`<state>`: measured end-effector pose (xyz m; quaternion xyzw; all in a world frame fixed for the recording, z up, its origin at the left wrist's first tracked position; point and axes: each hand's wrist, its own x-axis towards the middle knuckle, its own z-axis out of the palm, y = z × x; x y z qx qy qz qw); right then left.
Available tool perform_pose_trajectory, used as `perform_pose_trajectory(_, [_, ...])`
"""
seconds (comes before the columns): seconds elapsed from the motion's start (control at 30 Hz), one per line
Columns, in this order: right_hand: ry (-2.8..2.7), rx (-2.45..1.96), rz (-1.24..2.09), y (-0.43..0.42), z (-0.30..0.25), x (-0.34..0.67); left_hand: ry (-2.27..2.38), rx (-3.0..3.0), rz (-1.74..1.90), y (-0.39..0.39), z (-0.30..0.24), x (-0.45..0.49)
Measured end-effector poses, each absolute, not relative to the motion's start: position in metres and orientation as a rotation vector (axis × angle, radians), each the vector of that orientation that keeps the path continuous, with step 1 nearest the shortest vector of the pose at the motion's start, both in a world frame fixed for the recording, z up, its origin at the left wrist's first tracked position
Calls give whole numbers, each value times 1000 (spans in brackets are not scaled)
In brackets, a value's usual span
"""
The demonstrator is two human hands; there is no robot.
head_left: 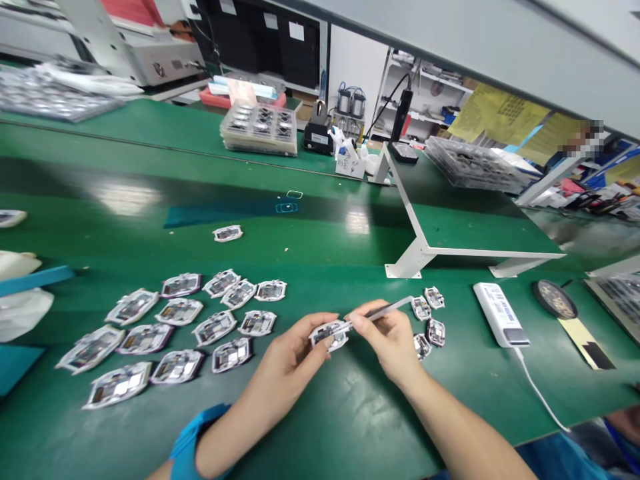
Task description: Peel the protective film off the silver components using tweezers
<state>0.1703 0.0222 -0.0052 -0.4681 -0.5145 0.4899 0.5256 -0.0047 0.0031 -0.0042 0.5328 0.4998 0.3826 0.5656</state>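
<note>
My left hand [295, 353] is closed around the edges of a small electronic device housing [330, 335], white-rimmed with its inner parts exposed. In my right hand [387, 340] is a pair of tweezers [395, 307], pinched between thumb and fingers. The tweezers' tips reach the housing's inner side; whether they hold a part is too small to tell. Left of my hands, several similar housings [177, 367] lie open side up in loose rows. A smaller group of housings [436, 332] lies just beyond my right hand.
A white metal stand [415, 257] with a green top rises at the back right. A white box-shaped device [500, 313] trails a cable toward me. Beside it sits a round dark dish [554, 299] of small pieces. Stacked clear trays [260, 130] stand at the back.
</note>
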Motion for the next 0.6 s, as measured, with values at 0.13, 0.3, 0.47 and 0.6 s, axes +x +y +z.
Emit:
perform_pose_trajectory(0.13, [-1208, -1101, 1208, 23, -6, 170, 1185, 1282, 887, 3, -7, -5])
perform_pose_trajectory(0.3, [-1183, -1084, 1207, 22, -8, 170, 1180, 1244, 860, 3, 2, -4])
perform_pose_trajectory(0.47, [-1206, -1096, 1157, 21, -7, 170, 1174, 1241, 872, 4, 4, -4])
perform_pose_trajectory(0.6, [-1246, -1114, 1103, 20, -6, 171, 1181, 1251, 884, 4, 3, -5])
